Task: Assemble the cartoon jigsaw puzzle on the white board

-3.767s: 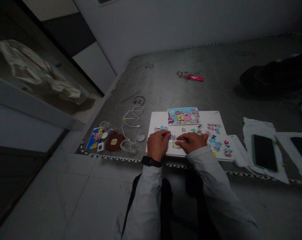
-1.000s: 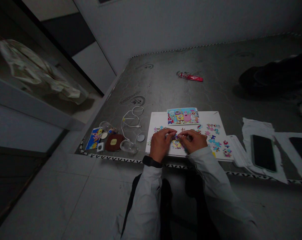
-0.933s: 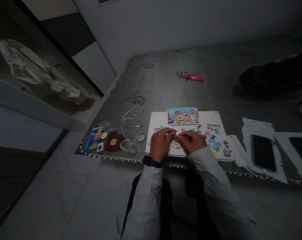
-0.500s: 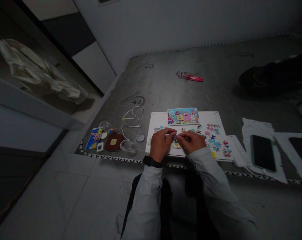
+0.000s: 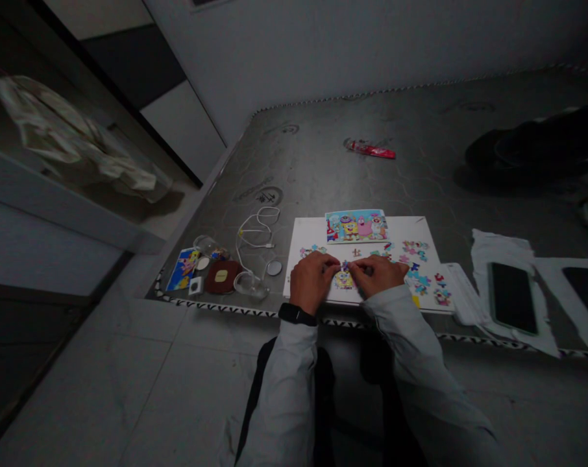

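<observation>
My left hand (image 5: 314,277) and my right hand (image 5: 376,275) face each other low over a white board (image 5: 306,232). Their fingertips are pinched close together at the two sides of a small purple jigsaw piece (image 5: 345,265), touching its edges. Just below it lies a joined yellow patch of the puzzle (image 5: 343,280), partly covered by my fingers. Loose jigsaw pieces (image 5: 418,279) are spread on the board to the right, and a few more lie beyond my left hand. At the board's far side rests a colourful cartoon picture card (image 5: 356,227).
Left of the board are a white cable (image 5: 256,230), a brown case (image 5: 222,277), a round metal disc (image 5: 274,268) and a blue picture packet (image 5: 182,269). A phone (image 5: 512,297) lies to the right. A red packet (image 5: 370,150) is farther back on the grey mat.
My fingertips have drawn slightly apart, and the right hand has shifted a little right. More of the purple piece and yellow patch now shows between them.
</observation>
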Demonstrator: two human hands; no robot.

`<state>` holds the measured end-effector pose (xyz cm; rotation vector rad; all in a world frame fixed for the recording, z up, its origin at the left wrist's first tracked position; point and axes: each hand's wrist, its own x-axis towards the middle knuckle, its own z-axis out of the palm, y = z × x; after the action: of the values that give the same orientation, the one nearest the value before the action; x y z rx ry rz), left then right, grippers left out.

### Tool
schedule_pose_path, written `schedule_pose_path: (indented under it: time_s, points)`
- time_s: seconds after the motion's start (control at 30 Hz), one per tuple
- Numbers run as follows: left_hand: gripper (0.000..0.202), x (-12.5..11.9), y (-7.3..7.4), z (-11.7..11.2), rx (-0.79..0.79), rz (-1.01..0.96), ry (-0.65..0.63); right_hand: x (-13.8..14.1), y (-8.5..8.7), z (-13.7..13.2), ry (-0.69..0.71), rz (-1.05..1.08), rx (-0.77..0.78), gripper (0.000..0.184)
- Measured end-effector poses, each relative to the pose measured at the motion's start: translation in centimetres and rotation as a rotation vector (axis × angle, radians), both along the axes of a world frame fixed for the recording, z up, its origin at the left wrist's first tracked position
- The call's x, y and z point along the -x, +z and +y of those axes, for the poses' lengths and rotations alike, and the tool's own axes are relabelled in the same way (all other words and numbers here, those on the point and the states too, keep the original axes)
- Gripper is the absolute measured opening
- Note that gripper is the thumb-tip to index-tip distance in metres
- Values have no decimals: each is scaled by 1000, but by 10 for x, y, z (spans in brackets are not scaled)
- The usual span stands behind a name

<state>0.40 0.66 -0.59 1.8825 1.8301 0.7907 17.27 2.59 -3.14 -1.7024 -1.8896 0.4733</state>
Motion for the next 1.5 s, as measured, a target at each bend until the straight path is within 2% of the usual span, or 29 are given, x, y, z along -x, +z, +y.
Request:
schedule_pose_path:
  time_s: [1.07, 1.3, 1.5]
  points:
    - [9, -1, 1, 0, 25, 21, 21, 9, -4, -1, -62, -137, -54, 31]
    - [9, -1, 2, 0, 36, 29, 30, 7, -6, 0, -29, -77, -155, 28]
    - [9, -1, 2, -1, 32, 33, 28, 5, -8, 0, 59, -113, -155, 29]
